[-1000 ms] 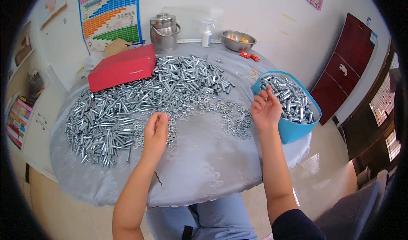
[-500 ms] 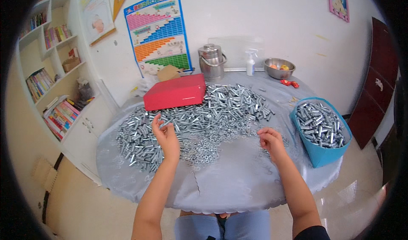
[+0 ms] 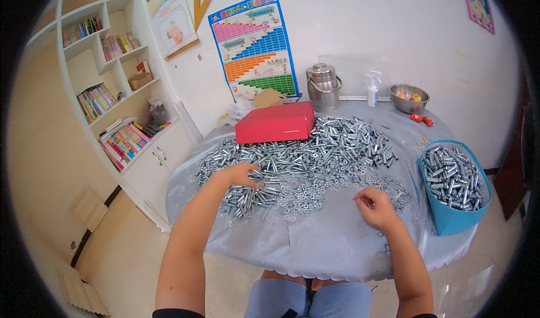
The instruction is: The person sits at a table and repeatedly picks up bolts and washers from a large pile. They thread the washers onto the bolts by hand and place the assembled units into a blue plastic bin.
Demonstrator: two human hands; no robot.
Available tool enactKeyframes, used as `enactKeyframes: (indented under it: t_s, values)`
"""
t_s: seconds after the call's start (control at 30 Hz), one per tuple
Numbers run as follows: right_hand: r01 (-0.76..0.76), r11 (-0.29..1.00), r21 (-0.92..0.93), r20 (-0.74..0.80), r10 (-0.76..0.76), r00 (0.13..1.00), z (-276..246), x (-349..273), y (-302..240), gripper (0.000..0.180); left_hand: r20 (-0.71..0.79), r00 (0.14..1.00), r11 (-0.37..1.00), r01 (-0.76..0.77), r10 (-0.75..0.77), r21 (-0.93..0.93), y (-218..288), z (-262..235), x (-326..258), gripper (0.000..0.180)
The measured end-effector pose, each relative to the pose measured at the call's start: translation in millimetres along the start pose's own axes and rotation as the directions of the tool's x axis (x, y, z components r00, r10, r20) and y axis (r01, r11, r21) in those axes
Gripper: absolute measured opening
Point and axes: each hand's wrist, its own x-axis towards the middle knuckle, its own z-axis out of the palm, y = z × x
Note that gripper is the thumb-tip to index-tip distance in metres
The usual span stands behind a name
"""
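Observation:
A broad heap of silvery metal bolts or sleeves (image 3: pixel 351 143) covers the far and left parts of the cloth-covered table. My left hand (image 3: pixel 237 175) reaches over the heap's left side, thumb and fingers apart, its fingertips at the metal pieces. A spread of flat metal washers (image 3: pixel 304 194) lies along the heap's near edge. My right hand (image 3: pixel 376 206) hovers beside the washers on the right, fingers curled with the thumb against them; anything pinched there is too small to make out. Right of it, a blue fabric bin (image 3: pixel 457 223) is filled with metal bolts or sleeves.
A red box (image 3: pixel 274 123) sits on the heap's far side. Behind stand a steel lidded pail (image 3: pixel 324 93), a white spray bottle (image 3: pixel 372 90) and a steel bowl (image 3: pixel 409 99) with fruit. Small red packets (image 3: pixel 422 119) lie near the bowl. A bookshelf (image 3: pixel 115 87) stands at left.
My left hand has lowered from above the heap onto its left part, fingers reaching rightward. My right hand has drawn slightly nearer to me. The view has swung left.

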Motion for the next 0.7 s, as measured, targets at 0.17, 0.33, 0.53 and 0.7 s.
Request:
enactKeyframes:
  t_s: [0.17, 0.33, 0.53, 0.7]
  values:
    - [-0.024, 1.000, -0.014, -0.006, 0.024, 1.000, -6.7, 0.0, -4.7, 0.010, 0.122, 0.992, 0.994, 0.030, -0.017, -0.105, -6.5, 2.9, 21.0, 0.048]
    - [0.009, 1.000, -0.021, -0.049, -0.010, 0.999, -9.2, -0.6, 0.6, 0.008, 0.120, 0.993, 0.991, 0.032, -0.016, -0.126, 13.3, 17.4, 21.2, 0.035]
    - [0.020, 1.000, -0.018, -0.080, -0.021, 0.997, -6.3, -1.0, 5.6, 0.009, -0.047, 0.999, 0.982, 0.004, -0.013, -0.191, -11.2, 37.8, 19.6, 0.022]
    - [-0.035, 0.999, -0.042, -0.088, 0.031, 0.996, -11.0, -0.1, 11.0, 0.011, -0.312, 0.949, 0.957, -0.054, -0.040, -0.286, 0.8, 54.7, 8.5, 0.010]
